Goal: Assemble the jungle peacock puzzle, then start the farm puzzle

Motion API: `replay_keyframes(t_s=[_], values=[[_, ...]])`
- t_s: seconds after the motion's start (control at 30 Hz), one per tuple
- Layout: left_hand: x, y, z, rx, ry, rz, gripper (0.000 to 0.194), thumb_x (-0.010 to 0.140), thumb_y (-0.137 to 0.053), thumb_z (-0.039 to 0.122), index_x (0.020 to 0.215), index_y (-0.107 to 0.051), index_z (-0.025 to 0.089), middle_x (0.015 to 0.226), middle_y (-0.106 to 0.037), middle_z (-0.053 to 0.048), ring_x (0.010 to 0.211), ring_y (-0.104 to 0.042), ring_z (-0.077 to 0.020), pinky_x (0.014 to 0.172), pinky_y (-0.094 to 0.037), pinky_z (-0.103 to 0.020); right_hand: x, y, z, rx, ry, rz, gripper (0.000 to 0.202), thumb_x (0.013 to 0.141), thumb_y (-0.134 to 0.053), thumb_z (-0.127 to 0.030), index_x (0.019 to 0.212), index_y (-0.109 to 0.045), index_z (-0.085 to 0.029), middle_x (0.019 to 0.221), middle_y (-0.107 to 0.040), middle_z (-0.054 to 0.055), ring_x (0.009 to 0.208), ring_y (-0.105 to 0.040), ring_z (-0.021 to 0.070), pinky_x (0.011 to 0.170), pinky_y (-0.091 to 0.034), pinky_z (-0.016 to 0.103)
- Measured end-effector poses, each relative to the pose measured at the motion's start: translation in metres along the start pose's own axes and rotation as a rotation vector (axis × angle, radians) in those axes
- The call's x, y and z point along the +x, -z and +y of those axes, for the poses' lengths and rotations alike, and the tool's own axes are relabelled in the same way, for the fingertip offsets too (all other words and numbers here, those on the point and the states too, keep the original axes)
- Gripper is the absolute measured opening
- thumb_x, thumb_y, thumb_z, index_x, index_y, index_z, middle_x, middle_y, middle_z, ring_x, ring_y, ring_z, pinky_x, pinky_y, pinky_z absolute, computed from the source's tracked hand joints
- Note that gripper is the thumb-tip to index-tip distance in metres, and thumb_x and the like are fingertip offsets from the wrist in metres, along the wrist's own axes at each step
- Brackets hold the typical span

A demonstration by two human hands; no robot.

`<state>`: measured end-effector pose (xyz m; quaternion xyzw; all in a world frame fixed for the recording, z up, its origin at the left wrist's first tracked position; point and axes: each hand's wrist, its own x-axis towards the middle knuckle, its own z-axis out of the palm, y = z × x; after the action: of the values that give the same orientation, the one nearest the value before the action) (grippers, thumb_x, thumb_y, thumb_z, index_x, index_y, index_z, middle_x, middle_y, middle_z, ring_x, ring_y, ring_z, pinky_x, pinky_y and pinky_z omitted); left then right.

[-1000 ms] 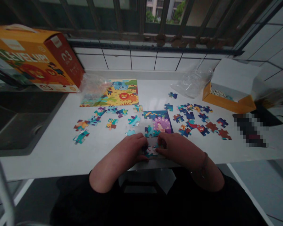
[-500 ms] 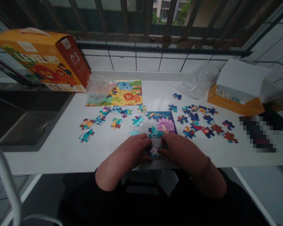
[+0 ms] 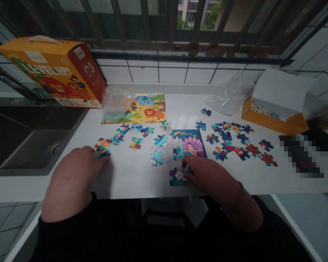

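My left hand is over the left group of pieces, its thumb and fingers closed around a teal puzzle piece that lies partly hidden under them. At the middle, my right hand has thumb and forefinger bent together on a puzzle piece at the lower joined section, which shows a white rabbit. Just above is the joined section with a purple peacock. A teal piece touches its left side. Between my hands lies a loose light-blue piece.
Several loose pieces are scattered right of the peacock section. Behind stand a picture card, an orange box, a plastic bag and an open box. A sink borders the counter's left.
My left hand has left the rabbit section and moved left to the teal piece. The light-blue piece is now uncovered. My right hand has stayed in place.
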<state>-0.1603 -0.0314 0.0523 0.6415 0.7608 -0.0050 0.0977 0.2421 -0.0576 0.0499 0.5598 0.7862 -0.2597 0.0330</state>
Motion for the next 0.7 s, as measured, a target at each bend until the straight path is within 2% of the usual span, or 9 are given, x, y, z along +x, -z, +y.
replay_keyframes(t_s=[0.1, 0.17, 0.23, 0.3, 0.4, 0.57, 0.63, 0.7], values=[[0.001, -0.002, -0.007, 0.161, 0.161, -0.036, 0.043, 0.098, -0.062, 0.058, 0.076, -0.066, 0.021, 0.070, -0.058, -0.009, 0.078, -0.068, -0.0361, 0.075, -0.055, -0.049, 0.000, 0.001, 0.001, 0.015, -0.012, -0.009, 0.017, 0.102, -0.073, -0.024, 0.119, -0.070, -0.024, 0.113, -0.080, 0.007, 0.098, -0.074, 0.0252, 0.080, -0.043, 0.035], [0.001, -0.002, -0.003, 0.157, 0.120, -0.085, 0.041, 0.099, -0.062, 0.055, 0.077, -0.068, 0.022, 0.068, -0.059, -0.007, 0.074, -0.066, -0.0321, 0.072, -0.054, -0.044, 0.000, 0.002, 0.003, 0.024, -0.010, -0.006, 0.018, 0.101, -0.074, -0.024, 0.118, -0.070, -0.023, 0.109, -0.080, 0.006, 0.095, -0.073, 0.0238, 0.078, -0.042, 0.034], [0.000, 0.000, 0.001, 0.127, 0.054, -0.115, 0.029, 0.097, -0.065, 0.047, 0.085, -0.074, 0.022, 0.073, -0.064, -0.006, 0.077, -0.066, -0.0296, 0.075, -0.055, -0.040, 0.000, 0.001, 0.005, 0.022, -0.003, 0.000, 0.018, 0.100, -0.074, -0.025, 0.117, -0.070, -0.023, 0.106, -0.079, 0.006, 0.092, -0.072, 0.0232, 0.076, -0.040, 0.034], [-0.002, 0.002, 0.004, 0.076, -0.046, -0.115, 0.018, 0.094, -0.068, 0.033, 0.101, -0.079, 0.020, 0.089, -0.070, -0.007, 0.086, -0.069, -0.0290, 0.085, -0.057, -0.040, 0.001, 0.000, 0.007, 0.022, 0.005, 0.004, 0.017, 0.101, -0.074, -0.026, 0.116, -0.069, -0.022, 0.104, -0.079, 0.006, 0.089, -0.071, 0.0225, 0.075, -0.039, 0.033], [-0.003, -0.001, 0.011, -0.003, -0.186, -0.101, 0.035, 0.088, -0.065, 0.015, 0.119, -0.081, 0.019, 0.114, -0.073, -0.011, 0.100, -0.072, -0.0295, 0.099, -0.059, -0.044, 0.001, 0.000, 0.010, 0.025, 0.001, 0.006, 0.018, 0.101, -0.075, -0.028, 0.117, -0.069, -0.022, 0.101, -0.079, 0.005, 0.086, -0.070, 0.0221, 0.073, -0.038, 0.033], [-0.006, -0.017, 0.042, -0.208, -0.449, -0.225, 0.044, 0.081, -0.065, 0.009, 0.119, -0.081, 0.025, 0.128, -0.079, -0.010, 0.121, -0.075, -0.0295, 0.114, -0.056, -0.045, -0.001, 0.001, 0.011, 0.009, -0.014, 0.013, 0.019, 0.099, -0.076, -0.025, 0.116, -0.069, -0.023, 0.097, -0.078, 0.004, 0.084, -0.070, 0.0215, 0.072, -0.039, 0.032], [-0.010, -0.021, 0.058, -0.290, -0.530, -0.256, 0.046, 0.081, -0.065, 0.008, 0.120, -0.080, 0.027, 0.130, -0.080, -0.008, 0.122, -0.075, -0.0272, 0.116, -0.055, -0.044, 0.000, 0.001, 0.011, -0.007, 0.016, 0.048, 0.018, 0.099, -0.077, -0.026, 0.115, -0.069, -0.023, 0.101, -0.078, 0.005, 0.088, -0.071, 0.0223, 0.075, -0.042, 0.033], [-0.014, -0.020, 0.069, -0.323, -0.554, -0.265, 0.046, 0.084, -0.064, 0.009, 0.123, -0.078, 0.028, 0.133, -0.080, -0.007, 0.123, -0.075, -0.0263, 0.115, -0.056, -0.043, 0.004, 0.000, 0.008, -0.012, 0.097, 0.115, 0.017, 0.101, -0.077, -0.026, 0.116, -0.070, -0.023, 0.111, -0.078, 0.007, 0.096, -0.073, 0.0241, 0.082, -0.048, 0.034]])
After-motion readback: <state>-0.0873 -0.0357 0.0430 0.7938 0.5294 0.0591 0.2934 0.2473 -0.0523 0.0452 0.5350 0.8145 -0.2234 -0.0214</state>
